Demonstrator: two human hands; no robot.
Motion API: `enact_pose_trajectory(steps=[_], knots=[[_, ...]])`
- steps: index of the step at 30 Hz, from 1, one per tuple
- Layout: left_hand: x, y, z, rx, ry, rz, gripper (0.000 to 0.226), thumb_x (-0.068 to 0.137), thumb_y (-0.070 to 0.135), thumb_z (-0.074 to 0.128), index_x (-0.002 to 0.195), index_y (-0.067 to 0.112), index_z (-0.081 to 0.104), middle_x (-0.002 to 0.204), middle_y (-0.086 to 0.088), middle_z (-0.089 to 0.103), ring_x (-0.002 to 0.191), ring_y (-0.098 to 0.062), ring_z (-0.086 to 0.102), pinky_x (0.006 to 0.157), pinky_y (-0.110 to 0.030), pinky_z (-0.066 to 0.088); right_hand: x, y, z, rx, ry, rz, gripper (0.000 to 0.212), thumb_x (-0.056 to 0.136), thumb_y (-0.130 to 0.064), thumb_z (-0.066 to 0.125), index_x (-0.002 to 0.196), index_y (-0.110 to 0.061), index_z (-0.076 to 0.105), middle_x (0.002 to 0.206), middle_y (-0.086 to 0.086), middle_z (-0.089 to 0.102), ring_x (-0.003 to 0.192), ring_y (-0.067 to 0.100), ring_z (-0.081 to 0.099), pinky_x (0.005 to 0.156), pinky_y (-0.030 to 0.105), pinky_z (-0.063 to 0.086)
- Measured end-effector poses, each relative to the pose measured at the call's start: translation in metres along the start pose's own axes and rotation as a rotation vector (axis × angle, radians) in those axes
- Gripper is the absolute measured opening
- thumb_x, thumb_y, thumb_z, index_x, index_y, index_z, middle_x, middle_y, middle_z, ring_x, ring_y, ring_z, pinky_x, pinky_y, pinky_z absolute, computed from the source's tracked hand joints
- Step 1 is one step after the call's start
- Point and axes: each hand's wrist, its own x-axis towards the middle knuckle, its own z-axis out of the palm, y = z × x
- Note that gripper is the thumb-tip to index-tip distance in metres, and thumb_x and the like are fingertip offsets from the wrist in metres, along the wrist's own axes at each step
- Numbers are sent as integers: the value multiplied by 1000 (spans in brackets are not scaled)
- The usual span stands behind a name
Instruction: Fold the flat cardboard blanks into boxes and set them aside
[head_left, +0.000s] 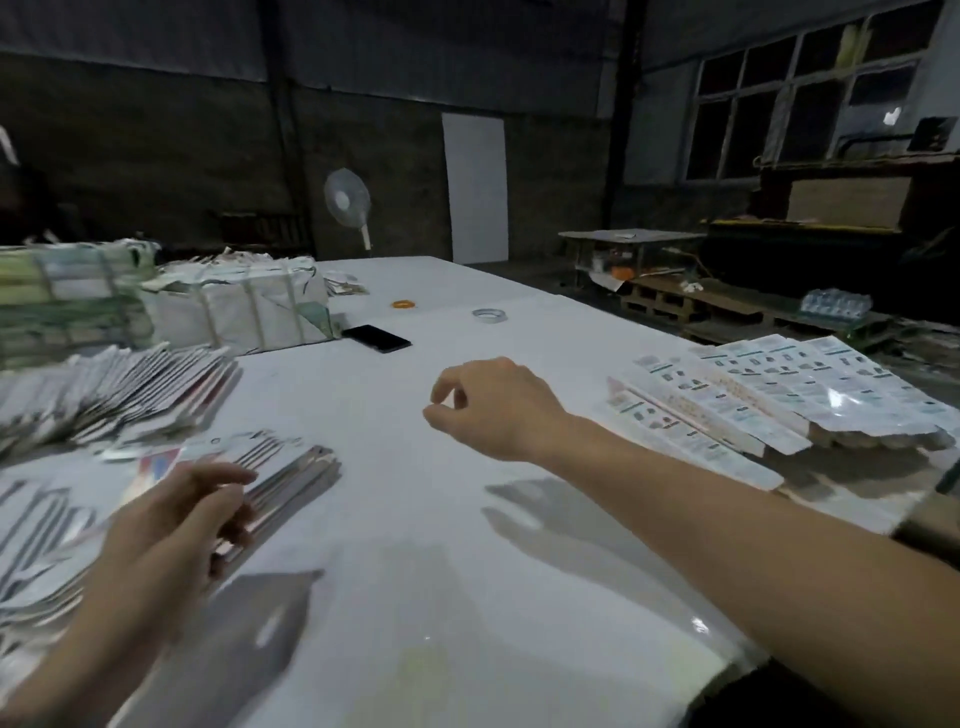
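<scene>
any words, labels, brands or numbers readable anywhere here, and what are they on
No text can be read.
Glossy printed sheets at the right table edge: small label blocks, too blurred to read.
Flat white cardboard blanks fanned out on the left: printing too blurred.
Strapped white bundles behind them: no legible marking.
Black phone: screen dark.

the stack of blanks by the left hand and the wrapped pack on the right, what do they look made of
Stack of blanks: thin coated card, likely; flat sheets with grey-brown edges and glossy printed faces, though blurred. Wrapped pack: printed card boxes under clear plastic film, judging by the bright glare and wrinkles on top.
</scene>
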Motion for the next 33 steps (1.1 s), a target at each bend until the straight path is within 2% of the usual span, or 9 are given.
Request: enact_pose_trajectory(steps=[4, 8, 12, 14, 16, 21, 25, 30, 33], knots=[[-9, 8, -4, 467, -91, 331, 29, 84, -10, 69, 87, 19, 71, 68, 5, 68, 70, -11, 63, 62, -21, 48, -6, -78, 43, 295, -52, -164, 19, 88, -46, 59, 94, -34, 72, 87, -12, 67, 90, 16, 61, 81, 36, 52], [-5, 6, -11, 756, -31, 418, 30, 80, 0, 73, 106, 15, 71, 102, -3, 67, 98, -33, 58, 80, -40, 45, -7, -112, 87, 553, 31, -155, 11, 87, -33, 61, 86, -31, 72, 70, -10, 64, 74, 14, 60, 77, 36, 53], [0, 1, -21, 1163, -14, 66, 59, 99, 50, 45, 153, 35, 27, 161, -5, 32, 148, -33, 23, 118, -55, 21, -11, -108, 121, 650, 100, -156, 12, 87, -20, 64, 88, -27, 74, 64, -16, 60, 64, 4, 53, 70, 24, 45], [0, -3, -25, 1252, -97, -73, 63, 101, 57, 32, 157, 38, 8, 164, -7, 25, 149, -35, 24, 118, -58, 18, -9, -100, 125, 669, 84, -159, 15, 88, -16, 66, 83, -29, 73, 66, -16, 62, 62, 2, 53, 67, 19, 42], [-1, -6, -26, 1291, -143, -37, 60, 103, 51, 34, 156, 40, 9, 156, -5, 38, 137, -36, 42, 111, -50, 33, -7, -95, 124, 726, 76, -154, 22, 87, -13, 65, 78, -32, 71, 61, -19, 61, 60, 0, 54, 63, 14, 39], [-4, 2, -20, 1233, -43, 175, 61, 95, 22, 52, 148, 42, 31, 132, 5, 56, 117, -30, 51, 89, -42, 41, -7, -94, 126, 792, 87, -134, 24, 87, -9, 64, 74, -29, 71, 56, -23, 60, 57, 0, 54, 59, 11, 39], [-2, 4, -20, 1104, 7, 234, 54, 94, 14, 55, 143, 36, 50, 127, 4, 63, 115, -29, 54, 87, -41, 45, -9, -91, 130, 863, 84, -89, 25, 88, -9, 63, 74, -28, 70, 53, -19, 56, 54, 2, 51, 59, 14, 40], [-3, 15, -13, 614, 204, 362, 59, 96, 0, 56, 150, 19, 46, 120, -4, 64, 97, -21, 63, 76, -34, 53, -6, -87, 131, 1116, 103, 31, 4, 92, -26, 67, 89, -28, 69, 67, -7, 60, 63, 9, 55, 68, 29, 46], [-6, 18, -3, 221, 76, 148, 65, 97, 1, 55, 155, 25, 37, 104, 4, 66, 83, -8, 71, 67, -22, 59, -5, -86, 130, 1226, 49, 102, 35, 86, -50, 65, 115, -30, 60, 79, -7, 65, 64, 1, 58, 61, 24, 44]])
